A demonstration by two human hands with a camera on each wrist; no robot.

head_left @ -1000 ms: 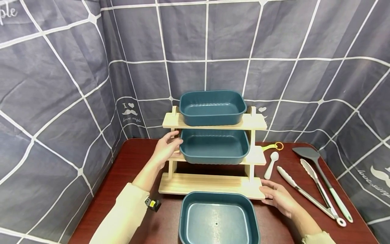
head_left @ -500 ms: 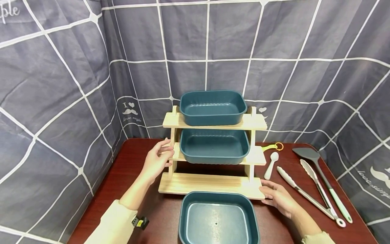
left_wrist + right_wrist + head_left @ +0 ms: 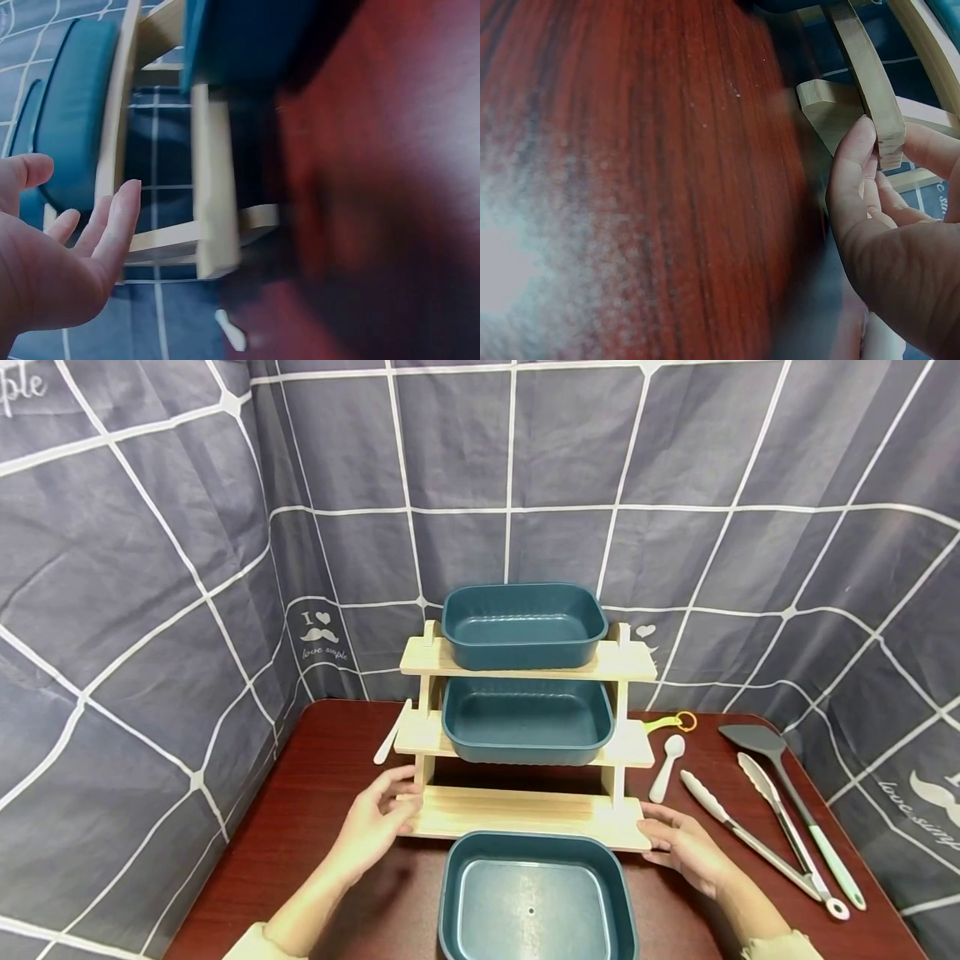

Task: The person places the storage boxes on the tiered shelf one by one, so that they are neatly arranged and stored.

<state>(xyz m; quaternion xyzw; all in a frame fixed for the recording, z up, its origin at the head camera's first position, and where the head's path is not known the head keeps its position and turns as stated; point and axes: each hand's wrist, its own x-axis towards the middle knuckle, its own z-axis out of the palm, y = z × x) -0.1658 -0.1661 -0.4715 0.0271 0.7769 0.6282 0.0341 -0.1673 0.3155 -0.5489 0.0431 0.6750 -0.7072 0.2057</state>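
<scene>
Grey checked cloth [image 3: 150, 568] hangs behind and to both sides of a dark red wooden table [image 3: 315, 810].

Left hand [image 3: 371, 821]: fingers straight and loosely spread, their tips at the left end of the bottom shelf of a three-tier wooden rack [image 3: 525, 814]. The left wrist view shows the palm open with nothing held; whether the fingertips actually press the wood is uncertain, as that view is blurred.

Right hand [image 3: 686, 847]: fingers curled at the right front corner of the same bottom shelf. The right wrist view shows the fingertips [image 3: 859, 142] closed against the end of a wooden slat, pinching it.

The rack stands upright at mid-table, between the two hands. Its top shelf carries a dark teal rectangular tray [image 3: 523, 625]; its middle shelf carries a second teal tray [image 3: 527, 720]. A third teal tray [image 3: 536, 897] lies on the table just in front of the bottom shelf, between the forearms.

Right of the rack lie a white spoon [image 3: 666, 767], metal tongs [image 3: 757, 835] and a grey spatula [image 3: 787, 802] with a pale handle. A yellow-green utensil end with an orange ring [image 3: 675, 722] shows at the rack's right side. A white utensil handle [image 3: 392, 735] lies at the rack's left side.
</scene>
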